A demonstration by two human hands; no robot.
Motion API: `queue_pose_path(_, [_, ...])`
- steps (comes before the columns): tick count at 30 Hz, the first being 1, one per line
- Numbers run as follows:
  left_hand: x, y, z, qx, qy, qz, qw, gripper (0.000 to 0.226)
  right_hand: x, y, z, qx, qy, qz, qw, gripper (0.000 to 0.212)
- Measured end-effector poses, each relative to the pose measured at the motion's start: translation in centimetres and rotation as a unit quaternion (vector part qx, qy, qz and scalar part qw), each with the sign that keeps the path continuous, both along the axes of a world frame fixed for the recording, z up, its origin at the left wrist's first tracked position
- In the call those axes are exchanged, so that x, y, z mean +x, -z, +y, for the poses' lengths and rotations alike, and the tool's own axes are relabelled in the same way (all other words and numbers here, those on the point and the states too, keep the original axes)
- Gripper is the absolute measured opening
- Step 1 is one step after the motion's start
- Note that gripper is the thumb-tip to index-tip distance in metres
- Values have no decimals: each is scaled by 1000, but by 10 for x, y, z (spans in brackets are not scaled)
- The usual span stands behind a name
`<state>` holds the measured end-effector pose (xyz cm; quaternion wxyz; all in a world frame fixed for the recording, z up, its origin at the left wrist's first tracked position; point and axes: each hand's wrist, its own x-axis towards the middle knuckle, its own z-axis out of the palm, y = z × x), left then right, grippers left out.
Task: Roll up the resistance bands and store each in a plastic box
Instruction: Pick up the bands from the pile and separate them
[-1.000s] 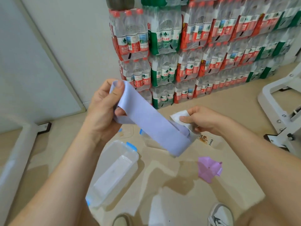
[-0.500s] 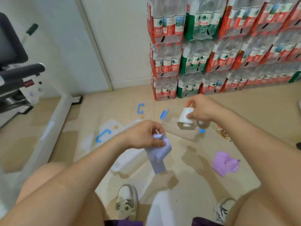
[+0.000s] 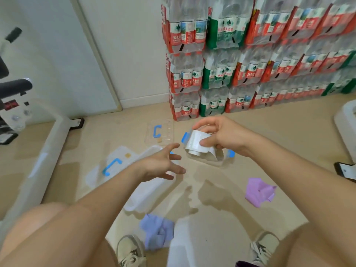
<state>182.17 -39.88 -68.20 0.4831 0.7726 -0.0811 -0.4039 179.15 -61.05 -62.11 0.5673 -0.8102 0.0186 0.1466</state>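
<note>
My right hand [image 3: 223, 135] grips a white roll of tape or labels [image 3: 196, 144], held above a clear plastic box with blue clips [image 3: 221, 160]. My left hand [image 3: 163, 164] is open with fingers spread, holding nothing, above another clear box [image 3: 148, 191] on the floor. A light-blue resistance band [image 3: 158, 233] lies crumpled on the floor between my shoes, blurred. A purple band [image 3: 259, 191] lies bunched on the floor to the right.
A clear lid with a blue handle [image 3: 107, 168] lies left of the boxes, a second one [image 3: 159, 132] farther back. Stacked packs of water bottles [image 3: 240, 60] line the far wall. White exercise-machine frames stand at the left [image 3: 48, 143] and right edges.
My left hand let go of the light-blue band, which dropped to the floor between my feet; the hand is now open. My right hand still holds the white roll.
</note>
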Motion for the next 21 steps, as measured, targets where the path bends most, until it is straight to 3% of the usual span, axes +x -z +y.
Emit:
queue_pose_path(2, [3,-4,-11,-6,-6,-78,997,82,-4,-3,-4,56,-4,18,998,41])
queue_pose_path(4, [4,0,-26,8,-29,-190,981,54,-9,-4,-10,93,-3,42,995,43])
queue_pose_path(6, [3,3,-41,6,-26,-242,970,15,-14,-3,-21,110,7,70,991,45])
queue_pose_path(7, [3,5,-46,10,-18,-264,964,8,-18,-3,-27,102,14,86,991,45])
queue_pose_path(9, [3,8,-54,47,1,-333,942,18,-27,-2,-38,17,23,109,994,43])
queue_pose_path(12, [0,10,-66,104,59,-381,917,11,-40,4,-52,-208,4,134,969,41])
queue_pose_path(16, [-7,33,-94,176,157,-412,880,36,-50,10,-64,-319,-26,137,938,44])
queue_pose_path(18, [-9,58,-106,207,183,-391,878,49,-51,14,-68,-375,-47,109,920,41])
queue_pose_path(21, [-17,94,-110,213,196,-296,910,66,-51,32,-69,-428,-84,89,896,37])
